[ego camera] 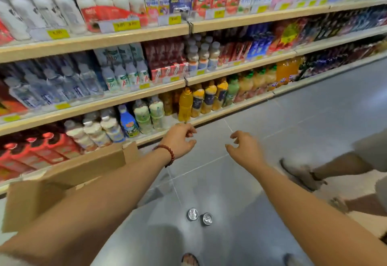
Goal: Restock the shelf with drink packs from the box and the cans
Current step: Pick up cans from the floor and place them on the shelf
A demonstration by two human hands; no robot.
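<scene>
Two silver-topped cans stand side by side on the grey floor below my arms. A brown cardboard box with raised flaps sits at the lower left against the shelf; its contents are hidden. My left hand, with a bead bracelet on the wrist, hovers over the floor near the bottom shelf edge, fingers loosely curled and holding nothing. My right hand hangs beside it, fingers apart and empty. Both hands are well above the cans.
Several wooden shelf tiers are packed with bottles, cartons and drink packs. Orange and yellow juice bottles fill the bottom tier. Another person's legs and shoe stand at the right. My own feet show at the bottom.
</scene>
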